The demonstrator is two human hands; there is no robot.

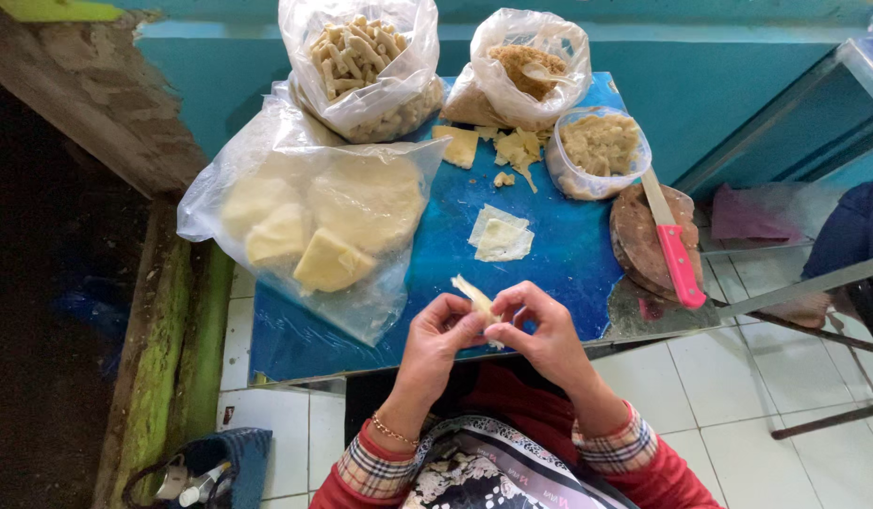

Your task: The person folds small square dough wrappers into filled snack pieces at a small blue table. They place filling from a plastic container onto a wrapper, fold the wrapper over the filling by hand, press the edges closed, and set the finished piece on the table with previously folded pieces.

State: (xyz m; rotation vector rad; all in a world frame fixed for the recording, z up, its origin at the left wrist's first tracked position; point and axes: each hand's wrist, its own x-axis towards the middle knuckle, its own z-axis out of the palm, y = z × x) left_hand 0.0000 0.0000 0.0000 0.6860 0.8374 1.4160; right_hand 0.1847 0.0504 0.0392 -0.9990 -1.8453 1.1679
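My left hand [439,337] and my right hand [540,330] meet over the near edge of the blue table [550,264]. Together they pinch a pale, thin dough wrapper [472,295], folded between the fingertips. Just beyond my hands, two flat pale wrappers [501,234] lie on the blue surface. A clear bag of brown filling [599,151] sits open at the far right of the table.
A big plastic bag of pale dough blocks [323,226] fills the table's left side. Bags of finished rolls [361,66] and brown crumbs [526,71] stand at the back. A pink-handled knife [670,240] rests on a round wooden board [639,236]. Loose dough scraps [502,151] lie mid-table.
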